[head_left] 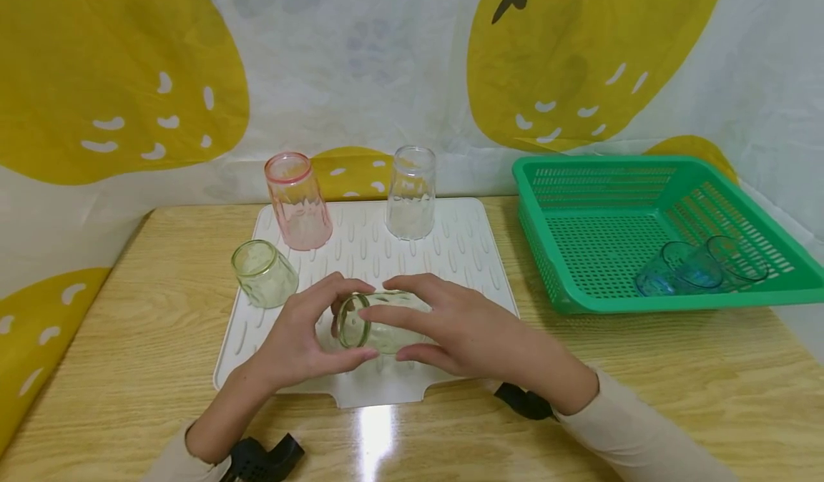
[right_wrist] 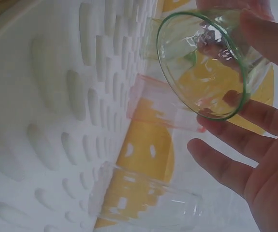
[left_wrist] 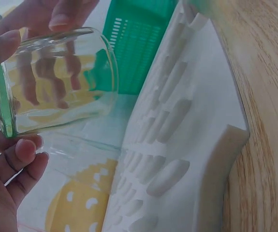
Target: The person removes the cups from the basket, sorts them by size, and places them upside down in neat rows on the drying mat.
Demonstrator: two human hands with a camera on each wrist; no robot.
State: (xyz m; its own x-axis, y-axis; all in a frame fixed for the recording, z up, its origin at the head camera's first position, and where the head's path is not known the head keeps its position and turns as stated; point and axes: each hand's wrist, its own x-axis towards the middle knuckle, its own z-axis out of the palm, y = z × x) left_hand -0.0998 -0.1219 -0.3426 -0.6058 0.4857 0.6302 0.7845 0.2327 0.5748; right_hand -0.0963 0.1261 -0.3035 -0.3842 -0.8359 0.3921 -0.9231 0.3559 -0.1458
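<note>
A pale green drinking glass (head_left: pixel 389 339) lies sideways between my two hands, above the white ribbed drying mat (head_left: pixel 360 253). My left hand (head_left: pixel 297 339) grips its thick base end, thumb on one side and fingers on the other. Around its side and toward the mouth curves my right hand (head_left: pixel 473 328); in the right wrist view the open rim faces that camera, with fingertips against the glass. Just left of my left hand, another green glass (head_left: pixel 267 282) stands upside down at the mat's edge.
Upside down at the back of the mat stand a pink glass (head_left: pixel 299 210) and a clear glass (head_left: pixel 410 196). At right, a green plastic basket (head_left: pixel 547 274) holds blue glasses (head_left: pixel 682 271) lying in its near right corner. A patterned cloth (head_left: pixel 360 60) hangs behind the wooden table (head_left: pixel 174 282).
</note>
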